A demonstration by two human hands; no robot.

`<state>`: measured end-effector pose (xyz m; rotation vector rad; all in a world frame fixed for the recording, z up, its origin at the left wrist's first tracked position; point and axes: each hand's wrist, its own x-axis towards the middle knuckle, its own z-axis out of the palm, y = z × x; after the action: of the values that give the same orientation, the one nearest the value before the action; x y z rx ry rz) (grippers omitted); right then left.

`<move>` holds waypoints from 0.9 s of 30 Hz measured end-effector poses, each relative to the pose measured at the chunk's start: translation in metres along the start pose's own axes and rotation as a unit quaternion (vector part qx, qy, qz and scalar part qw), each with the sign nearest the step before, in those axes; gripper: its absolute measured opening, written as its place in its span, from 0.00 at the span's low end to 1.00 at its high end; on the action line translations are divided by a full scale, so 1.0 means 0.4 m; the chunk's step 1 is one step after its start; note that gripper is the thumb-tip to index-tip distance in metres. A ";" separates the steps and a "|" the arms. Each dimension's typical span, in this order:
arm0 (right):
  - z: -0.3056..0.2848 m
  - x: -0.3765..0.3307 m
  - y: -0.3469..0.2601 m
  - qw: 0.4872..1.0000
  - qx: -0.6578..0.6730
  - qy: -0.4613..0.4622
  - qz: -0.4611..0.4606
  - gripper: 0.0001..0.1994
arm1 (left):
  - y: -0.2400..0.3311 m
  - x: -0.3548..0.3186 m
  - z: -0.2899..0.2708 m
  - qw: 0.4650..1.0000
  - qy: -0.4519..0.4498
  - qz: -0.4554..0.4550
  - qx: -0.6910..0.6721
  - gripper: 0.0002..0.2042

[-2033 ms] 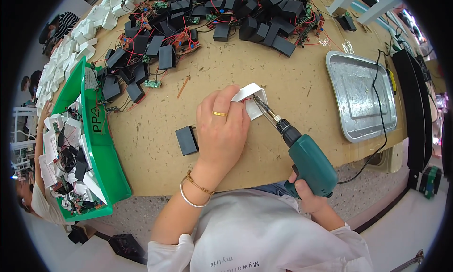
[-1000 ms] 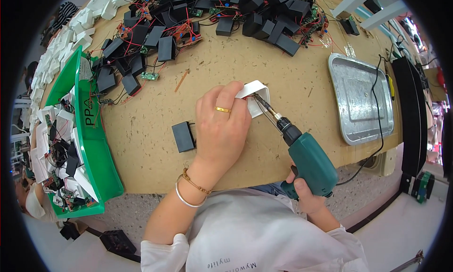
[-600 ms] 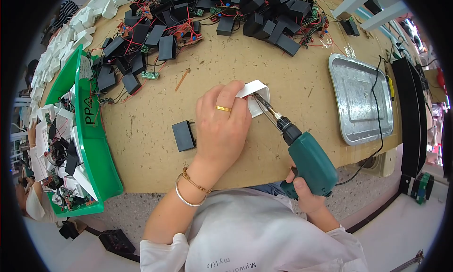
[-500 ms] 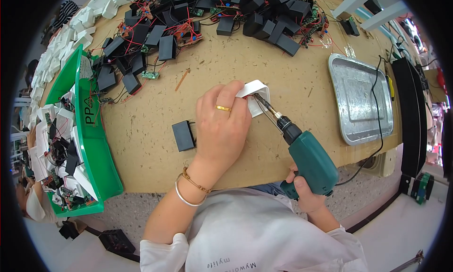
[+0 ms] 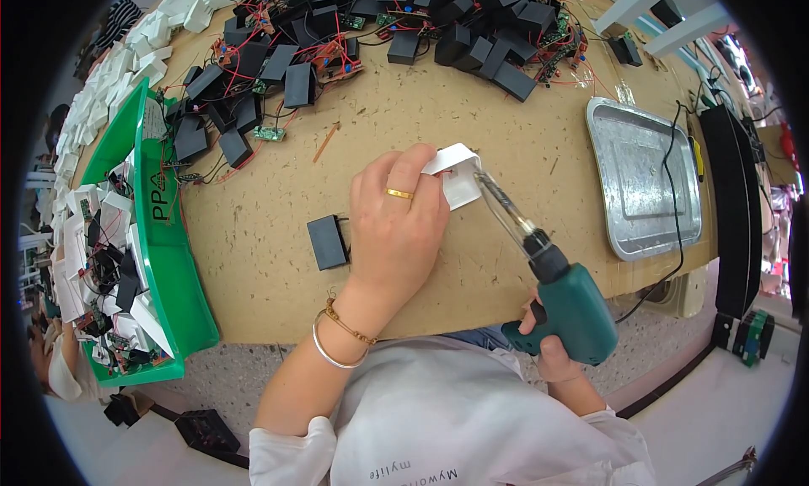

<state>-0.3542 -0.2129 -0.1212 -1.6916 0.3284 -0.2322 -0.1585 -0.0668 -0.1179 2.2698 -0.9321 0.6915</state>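
Observation:
My left hand (image 5: 399, 220) is closed around a white plastic housing (image 5: 460, 189), held just above the table with its hollow side toward the right. A bit of red shows inside; the rest is hidden by my fingers. In my right hand (image 5: 552, 351) is a dark green pistol-shaped soldering gun (image 5: 578, 313), gripped by its handle. Its metal tip and thin feed tube point up and left, ending by the housing's right edge. A black box (image 5: 328, 242) with a short dark wire lies on the table to the left of my left wrist.
Several black boxes with red wires and green circuit boards pile up along the far side (image 5: 299, 85). A green bin (image 5: 173, 292) of white housings and wired parts stands left. White housings (image 5: 93, 90) heap behind it. A metal tray (image 5: 645, 233) lies right, a black cord (image 5: 674, 182) crossing it.
My right hand has drawn the soldering gun back, right and slightly down, so its tip has come out of the white housing. My left hand and the housing have stayed put.

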 end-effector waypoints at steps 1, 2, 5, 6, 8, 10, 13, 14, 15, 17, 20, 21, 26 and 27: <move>0.000 -0.003 0.004 1.000 0.022 0.008 0.012 0.36 | 0.000 0.000 -0.001 1.000 -0.004 -0.001 -0.001 0.09; -0.001 -0.006 0.006 0.999 0.044 0.017 0.024 0.37 | 0.000 0.000 -0.001 1.000 -0.004 -0.001 0.000 0.09; -0.012 -0.009 0.009 0.998 0.047 0.001 0.037 0.37 | -0.002 -0.001 0.000 1.000 0.000 0.000 -0.004 0.09; -0.012 -0.010 0.012 0.998 0.046 0.002 0.036 0.37 | -0.001 0.000 0.001 1.000 0.001 0.001 -0.008 0.09; -0.007 -0.009 0.019 0.995 0.098 0.019 -0.004 0.35 | -0.001 0.001 0.001 1.000 0.002 0.002 -0.010 0.09; -0.003 0.001 0.014 0.991 0.128 0.026 -0.015 0.34 | -0.002 0.000 0.000 1.000 0.000 -0.001 -0.012 0.08; 0.002 0.011 0.011 0.983 0.176 0.043 -0.028 0.31 | -0.004 -0.002 0.000 1.000 0.004 -0.004 -0.010 0.08; 0.002 0.012 0.010 0.979 0.192 0.053 -0.032 0.30 | -0.004 -0.001 0.000 1.000 0.005 -0.002 -0.010 0.08; 0.001 0.013 0.009 0.979 0.192 0.055 -0.033 0.30 | -0.004 -0.001 -0.001 1.000 0.003 -0.002 -0.010 0.08; 0.002 0.013 0.010 0.979 0.195 0.050 -0.034 0.30 | -0.005 -0.005 -0.004 1.000 0.001 0.000 -0.009 0.08; 0.002 0.011 0.013 0.979 0.196 0.036 -0.037 0.31 | -0.002 -0.013 -0.013 1.000 -0.014 -0.001 -0.025 0.08; 0.002 0.009 0.015 0.979 0.198 0.038 -0.039 0.31 | 0.001 -0.012 -0.017 1.000 -0.014 0.003 -0.024 0.09; 0.001 0.008 0.020 0.979 0.193 0.042 -0.043 0.31 | 0.010 -0.016 -0.043 0.999 -0.028 0.015 -0.031 0.18; 0.001 0.011 0.021 0.979 0.195 0.044 -0.045 0.31 | 0.010 -0.017 -0.046 0.999 -0.032 0.009 -0.032 0.23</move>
<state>-0.3508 -0.2149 -0.1297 -1.3117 0.2531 -0.4130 -0.1698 -0.0537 -0.1082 2.2414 -0.9927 0.5931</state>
